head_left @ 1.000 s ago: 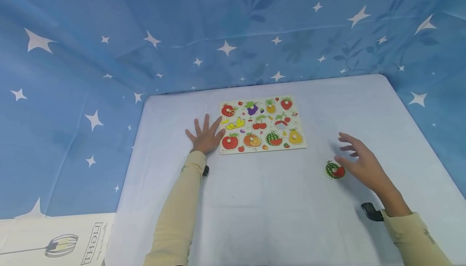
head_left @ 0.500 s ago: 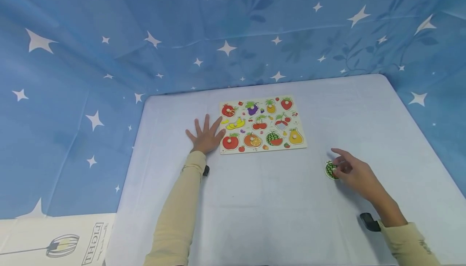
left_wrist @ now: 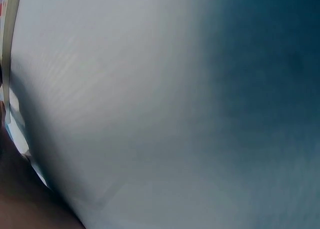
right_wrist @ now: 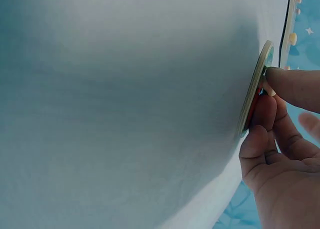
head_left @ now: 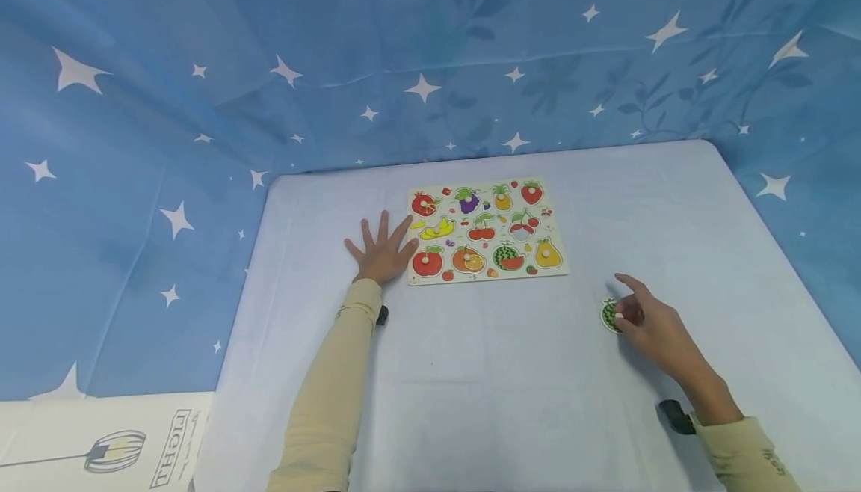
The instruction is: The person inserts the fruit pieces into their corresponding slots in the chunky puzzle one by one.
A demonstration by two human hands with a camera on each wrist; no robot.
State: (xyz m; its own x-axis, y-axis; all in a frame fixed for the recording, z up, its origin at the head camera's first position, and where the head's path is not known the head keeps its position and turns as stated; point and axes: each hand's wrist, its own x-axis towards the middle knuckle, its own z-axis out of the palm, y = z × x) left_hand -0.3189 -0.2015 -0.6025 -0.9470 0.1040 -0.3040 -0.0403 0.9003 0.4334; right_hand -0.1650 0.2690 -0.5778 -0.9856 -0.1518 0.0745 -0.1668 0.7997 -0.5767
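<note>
My right hand [head_left: 655, 335] pinches the small knob of a round watermelon puzzle piece [head_left: 608, 318] at the right side of the table. In the right wrist view the piece [right_wrist: 254, 91] shows edge-on, with thumb and fingertips at its knob. Part of its printed face is hidden by the fingers. My left hand [head_left: 382, 256] lies flat with fingers spread, its fingertips and thumb at the left edge of a wooden fruit puzzle board [head_left: 471, 280]. Printed on that board's lower row is a watermelon picture [head_left: 507, 256]. Only a dark part of the left hand [left_wrist: 25, 199] shows in the left wrist view.
A white cloth covers the table [head_left: 464, 387]. Behind and to the left hangs a blue curtain [head_left: 269, 51] with white stars. At the lower left lies a pale printed sheet [head_left: 54, 432] with a whisk-like drawing.
My right hand has come down and closed its thumb and fingers on the knob of the watermelon piece. The left hand and the board have stayed in place.
</note>
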